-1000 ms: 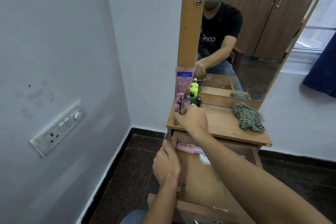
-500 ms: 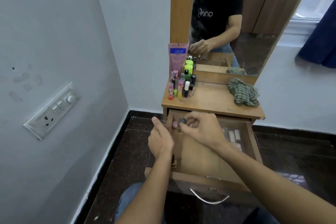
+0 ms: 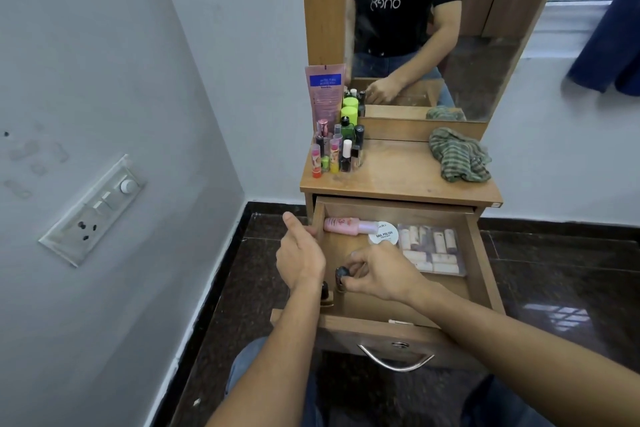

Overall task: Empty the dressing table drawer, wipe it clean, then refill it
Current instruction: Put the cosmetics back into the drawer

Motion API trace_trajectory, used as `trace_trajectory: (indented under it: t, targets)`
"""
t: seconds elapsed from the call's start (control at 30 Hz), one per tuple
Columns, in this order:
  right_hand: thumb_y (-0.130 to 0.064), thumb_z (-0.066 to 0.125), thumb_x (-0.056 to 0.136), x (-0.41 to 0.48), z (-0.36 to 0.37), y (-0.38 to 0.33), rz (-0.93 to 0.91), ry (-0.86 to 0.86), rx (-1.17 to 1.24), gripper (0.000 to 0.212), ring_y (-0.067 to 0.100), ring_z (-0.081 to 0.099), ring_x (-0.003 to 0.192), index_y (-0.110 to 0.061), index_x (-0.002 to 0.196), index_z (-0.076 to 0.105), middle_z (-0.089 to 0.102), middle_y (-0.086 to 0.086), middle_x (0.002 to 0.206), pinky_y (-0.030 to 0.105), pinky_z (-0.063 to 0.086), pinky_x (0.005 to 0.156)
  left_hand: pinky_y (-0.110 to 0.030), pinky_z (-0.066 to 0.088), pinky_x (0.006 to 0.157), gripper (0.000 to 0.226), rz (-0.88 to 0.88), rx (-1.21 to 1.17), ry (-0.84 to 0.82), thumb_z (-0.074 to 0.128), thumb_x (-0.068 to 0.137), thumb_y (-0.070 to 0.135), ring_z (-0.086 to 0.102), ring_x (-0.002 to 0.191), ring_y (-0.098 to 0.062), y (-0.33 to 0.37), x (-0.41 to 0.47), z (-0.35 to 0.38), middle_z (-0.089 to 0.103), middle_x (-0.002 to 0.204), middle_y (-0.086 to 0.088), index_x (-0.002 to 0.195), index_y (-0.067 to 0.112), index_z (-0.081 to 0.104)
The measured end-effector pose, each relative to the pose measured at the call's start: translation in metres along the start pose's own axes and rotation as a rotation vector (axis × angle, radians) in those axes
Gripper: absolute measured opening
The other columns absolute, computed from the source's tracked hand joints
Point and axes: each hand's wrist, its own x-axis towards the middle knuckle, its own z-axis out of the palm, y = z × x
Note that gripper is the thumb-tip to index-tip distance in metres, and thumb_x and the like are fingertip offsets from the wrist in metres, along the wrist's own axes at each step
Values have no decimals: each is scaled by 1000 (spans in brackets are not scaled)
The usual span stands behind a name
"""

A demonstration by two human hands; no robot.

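Note:
The wooden drawer [image 3: 479,253] is pulled out under the dressing table top [image 3: 398,173]. My right hand [image 3: 384,274] pinches a small dark-capped nail polish bottle [image 3: 341,274] upright in the drawer's near left corner. Another small bottle [image 3: 325,293] stands beside it, partly hidden by my wrist. My left hand [image 3: 299,253] grips the drawer's left wall. A pink bottle [image 3: 346,225], a white nail polish tin [image 3: 382,234] and a clear box of several tubes [image 3: 431,248] lie at the drawer's back.
Several cosmetics [image 3: 337,149] and a pink tube [image 3: 325,90] stand at the top's left rear. A green striped cloth [image 3: 457,156] lies on its right. A mirror [image 3: 433,28] rises behind. A switchboard [image 3: 93,211] is on the left wall. The drawer handle [image 3: 394,359] is near my knees.
My right hand took a small bottle from the cluster on the table top and brought it down into the drawer's near left corner. My left hand stayed on the drawer's left wall.

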Motion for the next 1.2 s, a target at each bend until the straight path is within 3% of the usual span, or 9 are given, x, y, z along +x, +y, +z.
trace_trajectory:
  t: [0.33, 0.43, 0.57, 0.67, 0.7, 0.77, 0.9, 1.0, 1.2]
  targets:
    - [-47, 64, 72, 18, 5, -10, -62, -7, 33, 13, -2, 68, 67, -35, 67, 66, 61, -27, 57, 27, 59, 64, -46, 47, 95, 86, -9, -9, -12, 0, 102, 63, 66, 97, -25, 2, -1, -2, 74, 93, 0, 84, 24, 74]
    - [-52, 57, 67, 22, 9, -12, -89, -47, 9, 23, 8, 69, 65, -29, 62, 58, 68, -12, 62, 33, 58, 61, -43, 46, 93, 86, -4, -10, -8, -1, 101, 64, 66, 96, -24, 1, -1, -2, 73, 92, 0, 83, 24, 74]
    - [-32, 72, 78, 28, 10, -10, -73, -87, -22, 22, 15, 71, 70, -36, 62, 57, 70, -4, 67, 40, 60, 64, -45, 47, 95, 86, -2, -8, -10, -1, 101, 64, 66, 96, -24, 2, 0, -1, 73, 92, 0, 83, 25, 73]
    - [-31, 74, 82, 30, 5, -7, -83, -122, -41, 8, 7, 71, 78, -37, 86, 74, 75, -6, 83, 33, 60, 73, -49, 47, 99, 87, -12, -9, -11, -2, 100, 65, 66, 98, -25, 0, 1, -1, 73, 94, -1, 84, 25, 74]
    - [-34, 75, 82, 31, 0, -7, -80, -113, -52, 19, 3, 70, 81, -32, 102, 77, 77, -7, 92, 28, 59, 78, -50, 47, 99, 88, -13, -13, -12, -2, 100, 66, 66, 98, -26, 0, 1, 0, 73, 94, -1, 85, 25, 74]
    - [-38, 79, 83, 36, -15, -8, -78, -40, -39, 32, -2, 69, 84, -27, 112, 76, 77, -10, 98, 20, 56, 81, -48, 47, 97, 89, -10, -12, -6, -3, 100, 66, 66, 98, -26, -1, 2, 0, 74, 94, -2, 85, 25, 75]
    - [-39, 77, 86, 62, -58, -25, -75, 345, 42, 22, -9, 63, 76, -26, 104, 78, 71, -18, 86, 7, 46, 67, -43, 48, 91, 90, 0, -7, -7, -2, 101, 63, 66, 97, -27, 0, 2, 0, 73, 93, -3, 90, 19, 76]
    - [-35, 75, 88, 88, -86, -51, -114, 584, -33, 18, 0, 63, 75, -26, 104, 77, 70, -16, 80, 21, 53, 69, -43, 47, 90, 90, -4, 6, -14, -1, 101, 62, 66, 98, -29, 0, 2, 0, 74, 96, -6, 95, 16, 76]
    - [-40, 70, 90, 134, -97, -92, -74, 574, -329, 16, 15, 63, 81, -27, 98, 73, 69, -7, 85, 31, 53, 65, -43, 48, 94, 89, 10, 13, -22, 0, 101, 62, 66, 102, -28, 0, 1, 0, 74, 101, -7, 105, 16, 76]
